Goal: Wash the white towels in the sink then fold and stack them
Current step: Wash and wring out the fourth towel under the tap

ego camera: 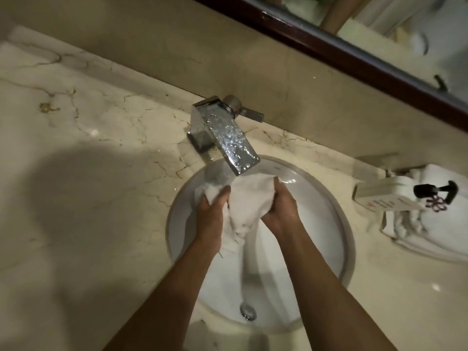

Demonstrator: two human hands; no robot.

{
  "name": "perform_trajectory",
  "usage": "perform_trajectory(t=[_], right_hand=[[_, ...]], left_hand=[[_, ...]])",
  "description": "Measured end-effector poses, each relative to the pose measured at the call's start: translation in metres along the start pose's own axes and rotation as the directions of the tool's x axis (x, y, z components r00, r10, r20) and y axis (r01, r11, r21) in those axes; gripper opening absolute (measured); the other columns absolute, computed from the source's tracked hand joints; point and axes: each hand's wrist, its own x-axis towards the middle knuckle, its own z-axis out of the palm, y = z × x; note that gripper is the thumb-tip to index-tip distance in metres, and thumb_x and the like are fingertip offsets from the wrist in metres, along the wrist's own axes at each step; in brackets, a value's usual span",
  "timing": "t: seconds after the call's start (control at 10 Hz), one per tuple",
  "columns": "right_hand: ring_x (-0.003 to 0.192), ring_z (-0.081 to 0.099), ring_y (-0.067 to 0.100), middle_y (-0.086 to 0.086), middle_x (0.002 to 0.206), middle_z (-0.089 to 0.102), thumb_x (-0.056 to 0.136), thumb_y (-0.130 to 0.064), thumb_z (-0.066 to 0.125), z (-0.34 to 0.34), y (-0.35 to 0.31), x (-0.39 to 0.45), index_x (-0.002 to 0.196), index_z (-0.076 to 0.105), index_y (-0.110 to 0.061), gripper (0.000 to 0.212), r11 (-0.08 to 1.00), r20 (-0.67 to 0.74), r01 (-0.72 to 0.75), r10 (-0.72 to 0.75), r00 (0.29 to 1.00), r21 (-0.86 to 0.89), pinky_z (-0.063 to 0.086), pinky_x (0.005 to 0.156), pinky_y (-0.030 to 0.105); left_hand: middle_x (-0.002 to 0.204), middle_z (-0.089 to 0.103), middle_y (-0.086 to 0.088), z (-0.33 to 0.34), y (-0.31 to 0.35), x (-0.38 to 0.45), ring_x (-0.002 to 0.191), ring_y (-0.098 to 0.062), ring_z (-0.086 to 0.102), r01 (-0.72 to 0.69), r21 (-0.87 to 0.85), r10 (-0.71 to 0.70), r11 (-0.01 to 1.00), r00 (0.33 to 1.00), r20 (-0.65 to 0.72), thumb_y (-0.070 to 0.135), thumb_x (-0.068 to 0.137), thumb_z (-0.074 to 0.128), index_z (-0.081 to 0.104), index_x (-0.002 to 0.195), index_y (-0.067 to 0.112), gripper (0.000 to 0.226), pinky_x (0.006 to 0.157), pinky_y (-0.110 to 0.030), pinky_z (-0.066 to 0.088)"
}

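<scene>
We grasp the soaked white towel (247, 198) mid-frame with our left hand (211, 214) and right hand (279, 210), fingers clenched into its bunched sides; soft, heavy, dripping, we judge.

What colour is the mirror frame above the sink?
Dark reddish brown mirror frame, seen in the head view.

The tap (225, 134) at 12 o'clock is shiny silver metal with water drops on it, and the sink (326, 211) is smooth, glossy white, with a little shiny metal drain (247, 311) at 6 o'clock. The towel (249, 201) in the sink is soft, fluffy white cloth that looks wet, and more folded white cloth (430, 236) lies at 3 o'clock. The table (88, 122) is smooth, polished cream stone with thin brown veins, and at 1 o'clock the mirror (405, 19) has a dark, glossy wood frame.
</scene>
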Motion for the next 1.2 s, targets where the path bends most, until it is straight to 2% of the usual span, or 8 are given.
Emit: perform_trajectory(t=[0.1, 0.3, 0.4, 0.6, 0.8, 0.9, 1.0, 1.2], right_hand=[[0.119, 0.060, 0.030, 0.019, 0.121, 0.065, 0.101, -0.045, 0.048, -0.005, 0.002, -0.010, 0.115, 0.067, 0.000, 0.051, 0.948, 0.174, -0.232, 0.197, 0.965, 0.219, 0.043, 0.110, 0.043], [0.096, 0.068, 0.026, 0.021, 0.113, 0.068, 0.090, -0.010, 0.059, 0.008, 0.019, -0.016, 0.113, 0.067, 0.006, 0.030, 0.890, 0.034, -0.445, 0.450, 0.893, -0.098, 0.051, 0.099, 0.035], [0.084, 0.068, 0.022, 0.017, 0.108, 0.068, 0.103, -0.016, 0.052, 0.029, 0.023, -0.027, 0.118, 0.060, -0.006, 0.020, 0.976, 0.036, -0.210, 0.212, 0.977, -0.061, 0.057, 0.082, 0.035], [0.094, 0.071, 0.024, 0.015, 0.100, 0.070, 0.103, -0.026, 0.047, 0.064, 0.019, 0.011, 0.108, 0.064, -0.008, 0.025, 0.738, -0.043, 0.169, -0.260, 0.965, -0.654, 0.056, 0.082, 0.039], [0.087, 0.071, 0.026, 0.019, 0.094, 0.073, 0.095, -0.013, 0.063, 0.077, 0.031, 0.004, 0.110, 0.068, 0.003, 0.023, 0.642, 0.110, 0.273, -0.282, 0.953, -0.717, 0.058, 0.076, 0.040], [0.080, 0.069, 0.032, 0.012, 0.080, 0.070, 0.097, -0.014, 0.054, 0.074, 0.018, 0.022, 0.094, 0.067, 0.002, 0.021, 0.668, -0.053, 0.110, -0.219, 0.974, -0.736, 0.059, 0.071, 0.041], [0.080, 0.068, 0.021, 0.001, 0.081, 0.070, 0.093, -0.018, 0.066, 0.080, 0.027, 0.000, 0.104, 0.070, -0.002, 0.020, 0.663, 0.097, 0.233, -0.236, 0.967, -0.711, 0.056, 0.072, 0.034], [0.072, 0.058, 0.023, 0.004, 0.078, 0.062, 0.099, -0.016, 0.048, 0.075, 0.017, 0.015, 0.091, 0.063, -0.006, 0.020, 0.614, -0.064, 0.116, -0.263, 0.963, -0.781, 0.047, 0.073, 0.041]], left_hand=[[0.100, 0.072, -0.017, -0.013, -0.001, 0.004, 0.082, -0.027, 0.068, 0.101, -0.071, -0.094, 0.992, 0.991, 0.098, 0.035, 0.089, 0.072, 0.060, 0.122, 0.009, 0.044, 0.074, -0.038, 0.054], [0.130, 0.060, -0.015, -0.006, 0.013, 0.006, 0.113, -0.025, 0.061, -0.135, 0.173, 0.118, 0.976, 0.987, 0.105, 0.040, 0.087, 0.064, 0.052, 0.135, 0.008, 0.059, 0.091, -0.030, 0.043], [0.147, 0.048, -0.013, 0.005, 0.015, 0.012, 0.127, -0.025, 0.051, -0.131, 0.489, 0.122, 0.862, 0.991, 0.050, 0.037, 0.105, 0.044, 0.043, 0.148, 0.012, 0.050, 0.089, -0.020, 0.034], [0.097, 0.069, -0.009, 0.022, 0.018, 0.007, 0.087, -0.020, 0.067, -0.216, 0.615, 0.162, 0.759, 0.976, 0.142, 0.038, 0.108, 0.033, 0.064, 0.110, 0.011, 0.042, 0.071, -0.029, 0.049], [0.128, 0.062, -0.017, 0.011, 0.032, 0.022, 0.114, -0.030, 0.062, -0.146, 0.529, 0.106, 0.836, 0.989, 0.105, 0.014, 0.107, 0.041, 0.056, 0.132, -0.001, 0.033, 0.094, -0.036, 0.053], [0.103, 0.068, -0.014, 0.018, 0.016, 0.021, 0.090, -0.020, 0.061, -0.192, 0.635, 0.177, 0.748, 0.980, 0.088, 0.020, 0.106, 0.042, 0.067, 0.110, 0.002, 0.031, 0.076, -0.023, 0.046], [0.090, 0.057, -0.006, 0.013, 0.025, 0.044, 0.095, -0.020, 0.052, -0.193, 0.508, 0.163, 0.840, 0.981, 0.104, -0.001, 0.101, 0.046, 0.061, 0.090, 0.009, 0.022, 0.073, -0.011, 0.043], [0.114, 0.059, -0.005, 0.015, 0.024, 0.030, 0.111, -0.021, 0.059, -0.216, 0.617, 0.074, 0.756, 0.966, 0.247, 0.014, 0.108, 0.038, 0.060, 0.126, 0.004, 0.031, 0.084, -0.014, 0.043]])
